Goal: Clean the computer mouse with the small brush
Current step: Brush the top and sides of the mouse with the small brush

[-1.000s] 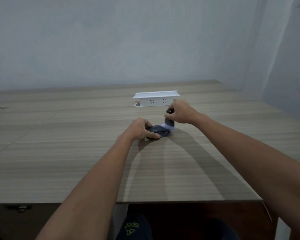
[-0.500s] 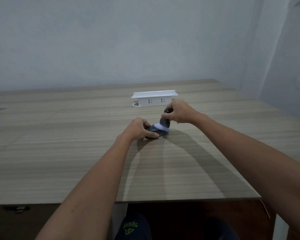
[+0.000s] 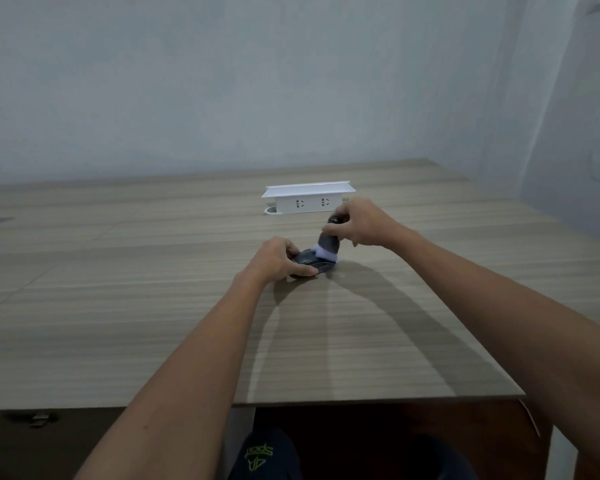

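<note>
— Both hands are seen at work: the left hand (image 3: 276, 259) is clamped over the near end of the dark, rounded plastic computer mouse (image 3: 313, 263), which is pinned flat on the striped wooden table (image 3: 153, 306).

— And the small dark-handled brush with pale bristles (image 3: 327, 245) is gripped in the right hand (image 3: 362, 221)?

— Yes. Since a second ago it has been drawn from the mouse's far right edge onto its top, bristles now pressed there.

— So a sweep is judged under way; the white socket box (image 3: 309, 199) behind is left untouched.
</note>
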The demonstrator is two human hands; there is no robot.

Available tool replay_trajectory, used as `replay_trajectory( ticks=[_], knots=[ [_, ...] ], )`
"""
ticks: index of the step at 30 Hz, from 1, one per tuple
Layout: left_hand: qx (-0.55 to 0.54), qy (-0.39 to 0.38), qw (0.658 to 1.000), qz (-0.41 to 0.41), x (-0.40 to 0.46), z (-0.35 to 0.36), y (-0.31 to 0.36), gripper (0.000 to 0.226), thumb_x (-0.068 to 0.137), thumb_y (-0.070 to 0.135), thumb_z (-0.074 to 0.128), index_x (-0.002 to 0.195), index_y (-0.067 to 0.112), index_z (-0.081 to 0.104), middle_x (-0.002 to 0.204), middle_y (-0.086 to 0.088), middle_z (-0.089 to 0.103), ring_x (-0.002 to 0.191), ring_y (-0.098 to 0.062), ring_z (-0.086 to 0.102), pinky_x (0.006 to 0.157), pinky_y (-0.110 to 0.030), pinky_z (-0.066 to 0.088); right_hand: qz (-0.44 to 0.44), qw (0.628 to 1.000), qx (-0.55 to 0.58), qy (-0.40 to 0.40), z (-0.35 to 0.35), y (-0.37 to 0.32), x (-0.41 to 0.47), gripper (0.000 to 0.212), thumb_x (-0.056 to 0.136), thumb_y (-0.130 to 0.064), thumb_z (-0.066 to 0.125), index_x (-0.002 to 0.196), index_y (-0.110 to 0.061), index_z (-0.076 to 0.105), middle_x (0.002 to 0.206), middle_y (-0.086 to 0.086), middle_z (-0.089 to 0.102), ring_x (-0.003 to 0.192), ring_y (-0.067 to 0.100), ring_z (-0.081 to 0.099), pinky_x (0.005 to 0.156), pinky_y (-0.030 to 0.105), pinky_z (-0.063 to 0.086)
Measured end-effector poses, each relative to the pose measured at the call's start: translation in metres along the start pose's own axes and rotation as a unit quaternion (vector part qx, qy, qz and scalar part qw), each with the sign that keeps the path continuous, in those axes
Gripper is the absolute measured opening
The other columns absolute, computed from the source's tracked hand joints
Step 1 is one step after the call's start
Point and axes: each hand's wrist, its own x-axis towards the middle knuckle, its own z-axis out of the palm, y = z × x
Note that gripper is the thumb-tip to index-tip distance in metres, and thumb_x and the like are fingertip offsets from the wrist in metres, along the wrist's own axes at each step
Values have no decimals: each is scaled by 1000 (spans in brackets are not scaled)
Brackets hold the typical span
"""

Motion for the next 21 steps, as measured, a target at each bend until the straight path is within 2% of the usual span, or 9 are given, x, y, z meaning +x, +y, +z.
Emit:
replay_trajectory(
  ticks=[2, 5, 8, 9, 12, 13, 16, 17, 21],
  knots=[
    [-4, 3, 1000, 0, 0, 0, 0, 47, 66, 34, 91, 98, 3, 76, 94, -14, 77, 74, -18, 63, 66, -29, 48, 7, 1000, -8, -16, 2, 1, 0, 21, 84, -18, 67, 67, -5, 69, 55, 6, 61, 34, 4, 49, 40, 19, 42],
    [-8, 7, 1000, -4, -2, 2, 0, 47, 66, 34, 91, 99, 5, 76, 94, -10, 77, 78, -19, 65, 67, -30, 49, 27, 1000, -5, 4, 1, 1, -2, 27, 82, -13, 65, 71, 11, 67, 62, 26, 55, 51, 19, 46, 53, 27, 38],
    [-11, 10, 1000, -7, -2, 2, 0, 49, 65, 34, 91, 100, 5, 74, 93, -7, 77, 72, -15, 63, 58, -21, 44, 12, 1000, 1, -1, -1, 1, -2, 23, 84, -19, 68, 70, -1, 71, 52, 5, 59, 35, 9, 49, 40, 19, 42],
    [-11, 10, 1000, -5, -2, 2, 0, 48, 65, 34, 91, 100, 5, 75, 92, -7, 77, 72, -15, 63, 56, -20, 43, 9, 1000, 1, -8, -1, 2, -3, 22, 84, -19, 69, 69, -3, 71, 52, 4, 61, 33, 6, 49, 38, 18, 42],
    [-9, 13, 1000, -6, -3, 2, 1, 49, 65, 35, 91, 100, 5, 75, 96, -8, 77, 81, -21, 67, 66, -27, 49, 33, 999, -10, -7, 2, 6, -4, 27, 83, -14, 66, 75, 11, 69, 70, 26, 68, 47, 17, 48, 48, 25, 39],
    [-9, 13, 1000, -8, -3, 3, 1, 50, 65, 36, 91, 101, 6, 74, 97, -8, 77, 87, -23, 69, 69, -29, 50, 34, 999, 2, -3, 2, 7, -5, 28, 83, -15, 66, 77, 13, 68, 71, 28, 68, 47, 17, 47, 49, 26, 39],
    [-12, 12, 1000, -9, -3, 2, 0, 50, 65, 35, 92, 102, 6, 74, 100, -7, 76, 96, -26, 70, 74, -32, 52, 17, 1000, 6, -9, 1, 7, -4, 25, 84, -19, 69, 74, 4, 72, 57, 10, 64, 33, 3, 50, 37, 15, 41],
    [-12, 12, 1000, -8, -3, 2, 1, 50, 65, 35, 92, 102, 6, 74, 100, -8, 76, 96, -27, 70, 75, -33, 53, 18, 1000, 3, -15, 1, 7, -5, 24, 84, -18, 69, 74, 3, 72, 58, 9, 65, 32, 3, 50, 35, 14, 41],
    [-15, 14, 1000, -9, -3, 3, 1, 51, 64, 36, 92, 102, 6, 74, 100, -9, 76, 91, -24, 69, 73, -32, 51, 37, 999, 16, 2, 0, 10, -6, 26, 84, -17, 67, 79, 7, 72, 72, 22, 71, 46, 13, 51, 46, 23, 42]
  ],
)
